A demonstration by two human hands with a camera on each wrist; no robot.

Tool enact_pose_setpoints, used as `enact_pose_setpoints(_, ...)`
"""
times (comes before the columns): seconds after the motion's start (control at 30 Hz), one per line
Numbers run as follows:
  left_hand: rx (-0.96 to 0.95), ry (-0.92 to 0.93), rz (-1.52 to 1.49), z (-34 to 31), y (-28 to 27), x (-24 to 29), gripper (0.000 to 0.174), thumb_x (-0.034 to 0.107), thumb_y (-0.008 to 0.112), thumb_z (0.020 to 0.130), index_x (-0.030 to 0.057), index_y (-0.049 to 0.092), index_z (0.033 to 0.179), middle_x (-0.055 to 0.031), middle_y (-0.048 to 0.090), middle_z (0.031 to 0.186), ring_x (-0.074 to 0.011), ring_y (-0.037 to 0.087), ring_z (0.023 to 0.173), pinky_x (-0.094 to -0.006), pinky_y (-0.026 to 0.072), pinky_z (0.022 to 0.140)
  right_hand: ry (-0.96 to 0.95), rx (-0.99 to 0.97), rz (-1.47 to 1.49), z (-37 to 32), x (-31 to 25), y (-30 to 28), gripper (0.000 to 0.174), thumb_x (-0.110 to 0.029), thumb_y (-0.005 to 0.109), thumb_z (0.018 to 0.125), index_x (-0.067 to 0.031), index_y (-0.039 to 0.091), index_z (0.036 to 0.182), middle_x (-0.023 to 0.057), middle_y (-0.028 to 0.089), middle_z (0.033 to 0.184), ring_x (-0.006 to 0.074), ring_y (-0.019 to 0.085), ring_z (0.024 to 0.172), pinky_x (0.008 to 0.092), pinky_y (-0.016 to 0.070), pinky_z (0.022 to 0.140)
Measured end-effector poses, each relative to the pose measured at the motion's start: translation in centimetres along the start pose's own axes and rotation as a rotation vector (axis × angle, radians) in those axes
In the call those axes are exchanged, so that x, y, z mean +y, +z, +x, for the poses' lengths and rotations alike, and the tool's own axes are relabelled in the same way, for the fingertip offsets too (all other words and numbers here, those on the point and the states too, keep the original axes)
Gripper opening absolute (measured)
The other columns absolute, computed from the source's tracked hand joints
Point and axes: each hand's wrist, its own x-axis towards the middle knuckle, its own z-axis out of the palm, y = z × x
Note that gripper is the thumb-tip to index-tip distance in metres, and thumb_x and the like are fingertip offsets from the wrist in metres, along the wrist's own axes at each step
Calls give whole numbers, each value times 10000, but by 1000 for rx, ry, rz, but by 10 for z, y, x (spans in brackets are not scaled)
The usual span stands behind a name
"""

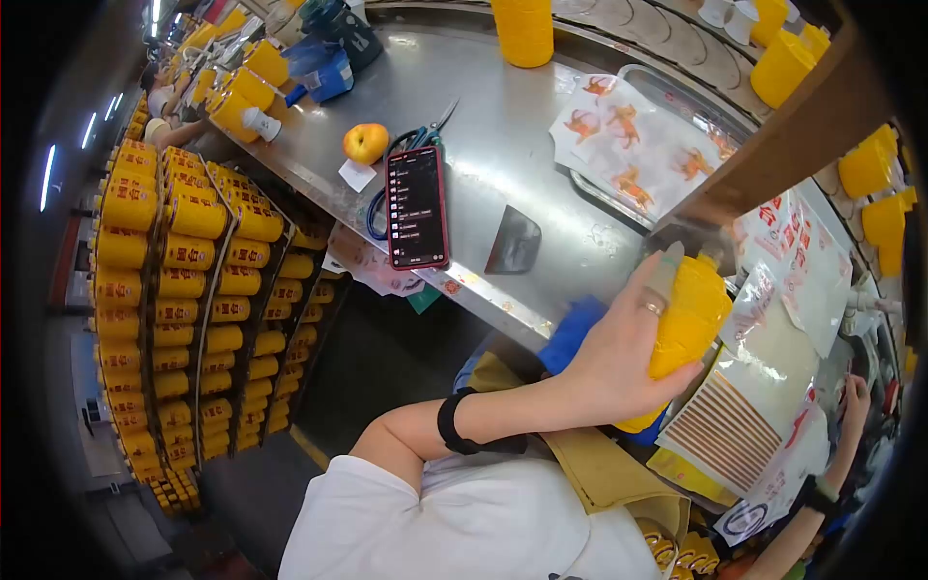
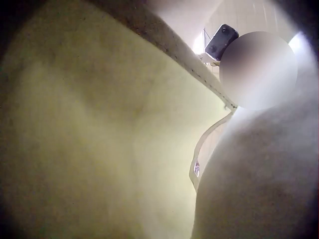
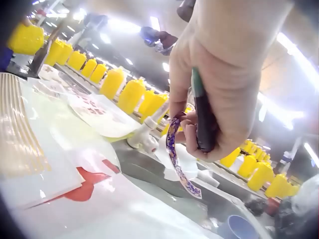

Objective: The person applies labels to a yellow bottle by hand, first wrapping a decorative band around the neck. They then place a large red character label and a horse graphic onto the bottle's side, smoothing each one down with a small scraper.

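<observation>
In the head view, my left hand (image 1: 623, 353) grips a yellow bottle (image 1: 691, 314), fingers around its side and a ring on one finger. Cream apron cloth fills much of the left wrist view, where no finger can be made out. Far to the right, my right hand (image 1: 855, 401) is small in the head view. The right wrist view shows that hand (image 3: 219, 84) curled round a dark tool with a green end (image 3: 204, 117). A purple-patterned strip (image 3: 175, 154) hangs from its fingertips.
On the metal table (image 1: 493, 174) lie a phone (image 1: 418, 208), scissors (image 1: 445, 116), a fruit (image 1: 366, 143) and a sheet of red-orange decals (image 1: 638, 135). Striped sheets (image 1: 725, 430) lie near the bottle. Racks of yellow containers (image 1: 193, 251) stand at left; a post (image 1: 773, 126) rises at right.
</observation>
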Motion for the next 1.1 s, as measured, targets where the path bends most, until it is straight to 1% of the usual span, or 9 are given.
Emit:
enact_pose_setpoints(0.1, 10, -1, 44, 1, -3, -2, 681, 329, 780, 867, -157, 523, 1268, -410, 230, 1584, -549, 377, 1419, -484, 392, 1163, -151, 68, -205, 25, -109, 88, 415, -314, 709, 940, -12, 721, 1224, 244, 755, 1111, 358, 743, 1017, 422, 558, 860)
enact_pose_setpoints(0.17, -43, -38, 63, -2, 1, -6, 934, 366, 757, 903, -38, 270, 1589, -355, 214, 1623, -511, 304, 1489, -478, 313, 1225, -251, 113, -343, 64, -114, 115, 408, -282, 720, 918, 6, 713, 1207, 251, 755, 1083, 391, 732, 1026, 448, 550, 884)
enact_pose_setpoints(0.37, -47, -42, 156, -3, -2, -3, 513, 405, 747, 896, -83, 654, 1024, -388, 164, 1629, -502, 481, 1350, -494, 500, 1002, -581, 85, -484, 129, -30, 143, 309, -188, 633, 949, 69, 690, 1111, 345, 678, 1167, 493, 650, 1126, 492, 526, 927)
enact_pose_setpoints(0.53, -5, 17, 150, -2, 2, -6, 547, 403, 762, 884, -117, 611, 809, -413, 148, 1622, -516, 482, 1346, -496, 509, 981, -435, 75, -846, 122, -36, 119, 276, -176, 654, 938, 49, 700, 1092, 289, 695, 1120, 403, 682, 1014, 457, 515, 873)
enact_pose_setpoints(0.63, 21, 50, 157, -2, 2, -7, 544, 402, 772, 877, -115, 613, 812, -423, 163, 1614, -542, 462, 1355, -491, 498, 1010, -176, 101, -387, 55, -135, 101, 264, -181, 670, 935, 59, 690, 1044, 199, 716, 998, 376, 676, 927, 427, 515, 841)
enact_pose_setpoints(0.73, 34, 64, 145, -3, 3, -7, 533, 396, 780, 871, -116, 637, 902, -416, 181, 1615, -564, 431, 1375, -498, 481, 1045, -354, 87, -121, 17, -172, 88, 178, -171, 644, 1015, -4, 687, 972, -36, 592, 879, 65, 498, 814, 237, 406, 745)
enact_pose_setpoints(0.83, -21, -11, 107, -2, -1, -4, 558, 405, 783, 867, -109, 668, 1051, -408, 207, 1612, -553, 380, 1423, -486, 437, 1107, -253, 21, 76, -75, -274, 109, 172, -164, 657, 1020, -1, 679, 971, -46, 566, 860, 50, 466, 790, 229, 363, 705)
enact_pose_setpoints(1.0, -132, -110, -195, 3, -19, 0, 1038, 303, 819, 872, -90, 178, 1587, -360, 250, 1616, -517, 282, 1498, -497, 226, 1258, -406, 18, 51, -165, -368, 166, 139, -105, 664, 1004, 34, 668, 1016, -15, 617, 905, 76, 538, 878, 230, 423, 803)
enact_pose_setpoints(1.1, -179, -194, -496, 2, -21, -7, 907, 221, 766, 924, -69, 215, 1584, -275, 439, 1509, -382, 451, 1430, -454, 345, 1197, -545, -36, 86, -200, -413, 188, 123, -61, 666, 963, 61, 659, 976, 41, 655, 871, 95, 545, 838, 255, 449, 798)
